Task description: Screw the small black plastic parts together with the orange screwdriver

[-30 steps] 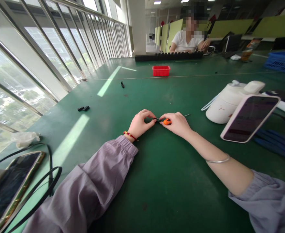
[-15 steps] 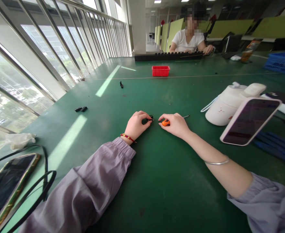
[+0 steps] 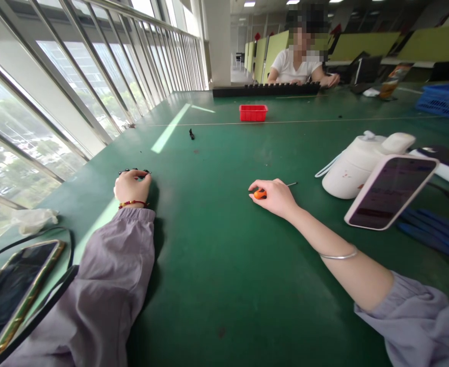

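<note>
My left hand [image 3: 132, 186] is at the left of the green table, its thumb and fingers closed around a small black part [image 3: 144, 173]. More black shows just beyond the knuckles, mostly hidden by the hand, so I cannot tell the pieces apart. Near the middle, my right hand [image 3: 273, 197] rests on the table, closed around the orange handle of a screwdriver [image 3: 260, 194]. The thin metal shaft sticks out behind that hand, pointing right. Farther off lies another small black piece [image 3: 191, 134], apart from both hands.
A red bin [image 3: 253, 113] stands toward the back. On the right are a white bottle [image 3: 344, 171], a propped phone [image 3: 391, 192] and a blue basket [image 3: 444, 101]. Another phone [image 3: 18, 290] and a black cable lie at left. A person [image 3: 296, 63] sits across the table.
My left hand has moved left from beside the right hand to the spot where the black pieces lay, carrying a small black part. The right hand has stayed put with the screwdriver.
</note>
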